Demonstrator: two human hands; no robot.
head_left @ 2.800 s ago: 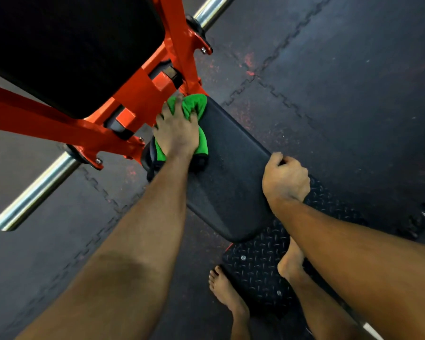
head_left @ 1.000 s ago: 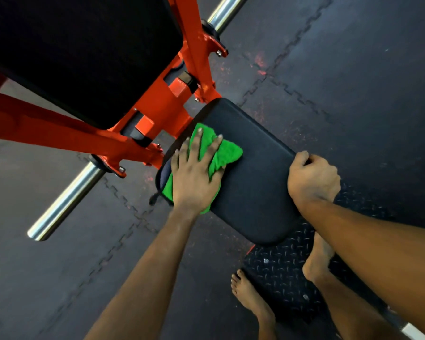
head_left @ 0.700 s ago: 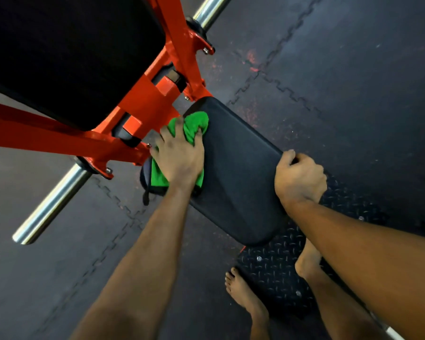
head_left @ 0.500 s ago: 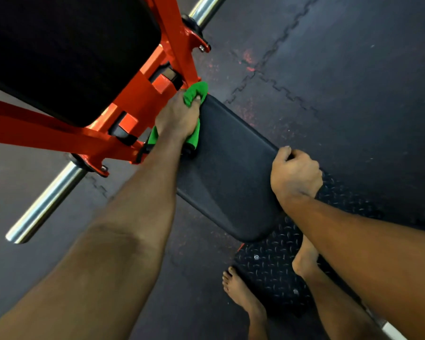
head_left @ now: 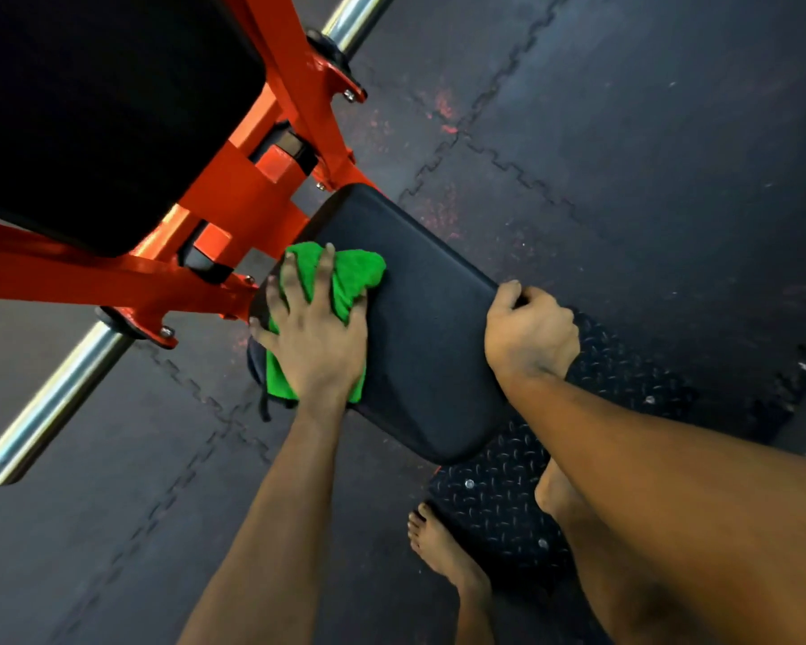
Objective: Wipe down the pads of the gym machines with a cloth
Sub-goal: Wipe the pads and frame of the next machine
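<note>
Left hand (head_left: 315, 339) spread flat, green cloth (head_left: 350, 277) pressed onto seat pad (head_left: 424, 328) near orange frame (head_left: 112, 279). Right hand (head_left: 529, 332) curled over pad edge. Risk: bunched cloth snagged on frame bolts, corner left unwiped.

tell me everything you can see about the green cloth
The green cloth is bright green and looks soft and fuzzy, like microfibre. It is bunched and creased, not spread flat. It lies on the left part of the black seat pad, close to the orange frame, and reaches the pad's left edge. The left hand presses down on it with fingers spread, covering its middle; green shows past the fingertips and beside the wrist.
</note>
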